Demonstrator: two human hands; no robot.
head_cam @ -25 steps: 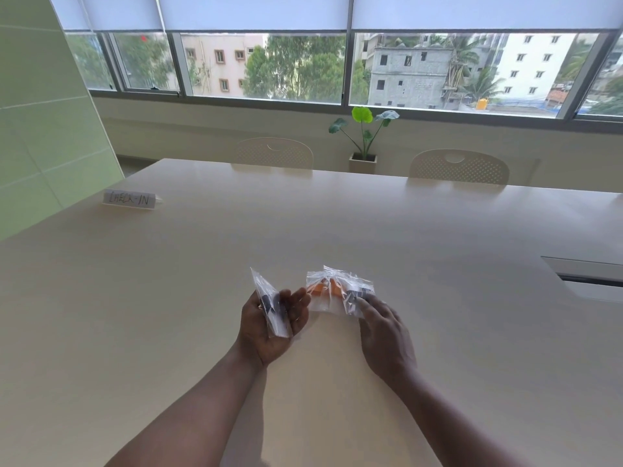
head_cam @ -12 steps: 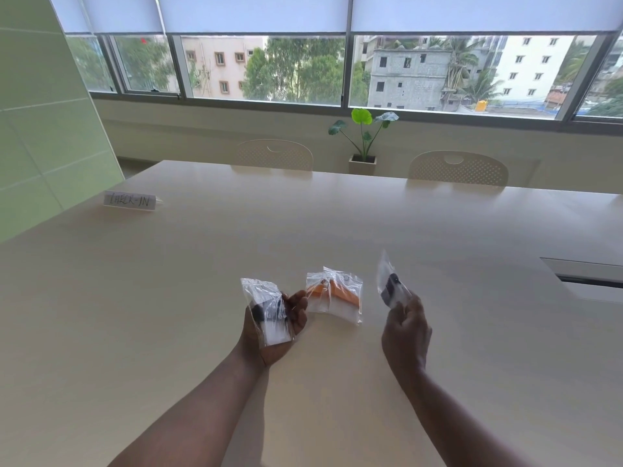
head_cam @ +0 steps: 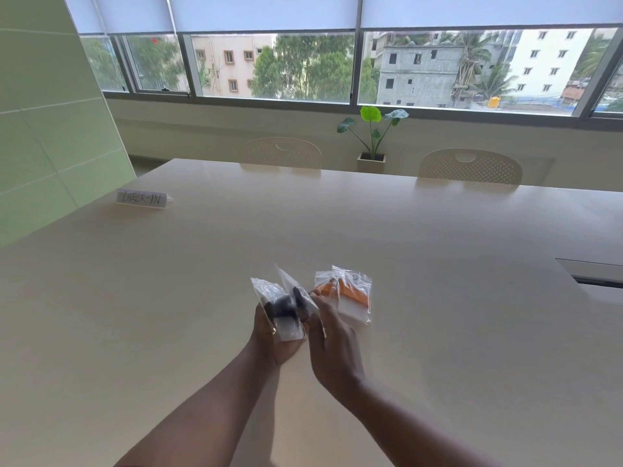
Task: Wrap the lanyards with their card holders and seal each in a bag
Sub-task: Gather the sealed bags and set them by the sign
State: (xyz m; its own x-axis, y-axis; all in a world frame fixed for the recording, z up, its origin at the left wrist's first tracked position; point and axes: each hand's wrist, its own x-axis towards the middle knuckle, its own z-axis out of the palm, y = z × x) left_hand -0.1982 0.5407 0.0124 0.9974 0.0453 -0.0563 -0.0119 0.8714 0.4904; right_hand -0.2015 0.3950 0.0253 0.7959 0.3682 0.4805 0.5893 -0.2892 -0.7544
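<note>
The left hand (head_cam: 281,335) held one bag (head_cam: 278,310) with a black lanyard; the right hand (head_cam: 332,345) seemingly pinched a second bag (head_cam: 298,294) beside it. Orange bags (head_cam: 347,294) lay on the table (head_cam: 438,264). The film looked light, soft, slippery; gripping the bulky middle seemed safest.

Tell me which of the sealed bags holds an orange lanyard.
The bag with the orange lanyard lies on the table, right of the hands. The two bags in the hands hold black lanyards.

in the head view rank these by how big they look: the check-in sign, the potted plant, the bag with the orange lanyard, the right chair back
1. Perforated cream right chair back
2. Green leafy potted plant and clear plastic bag with the orange lanyard: look alike, and the bag is nearer, so unranked
3. White paper check-in sign
</note>
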